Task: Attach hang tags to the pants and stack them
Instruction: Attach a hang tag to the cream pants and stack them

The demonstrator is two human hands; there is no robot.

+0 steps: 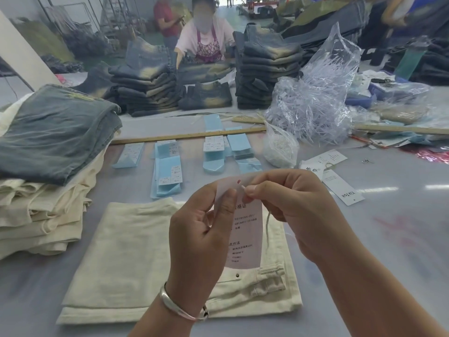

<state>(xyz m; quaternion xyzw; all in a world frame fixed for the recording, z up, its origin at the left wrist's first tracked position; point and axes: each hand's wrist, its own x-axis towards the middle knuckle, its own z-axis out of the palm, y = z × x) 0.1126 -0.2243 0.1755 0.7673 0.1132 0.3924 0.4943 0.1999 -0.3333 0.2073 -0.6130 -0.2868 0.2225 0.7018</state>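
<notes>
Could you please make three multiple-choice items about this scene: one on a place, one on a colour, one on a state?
1. Where do the cream pants lie?
A. flat on the table, under the hands
B. on the left stack
C. in a bag

2. What colour are the cards laid out in rows?
A. red
B. light blue
C. black

3. What does the left hand do?
A. rests open
B. presses the pants
C. pinches the hang tag

Answers: 1 A, they lie folded below both hands; 2 B, all rows are pale blue; 3 C, thumb and fingers grip its top edge.

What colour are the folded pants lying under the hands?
Cream, off-white pants; the head view shows them.
</notes>
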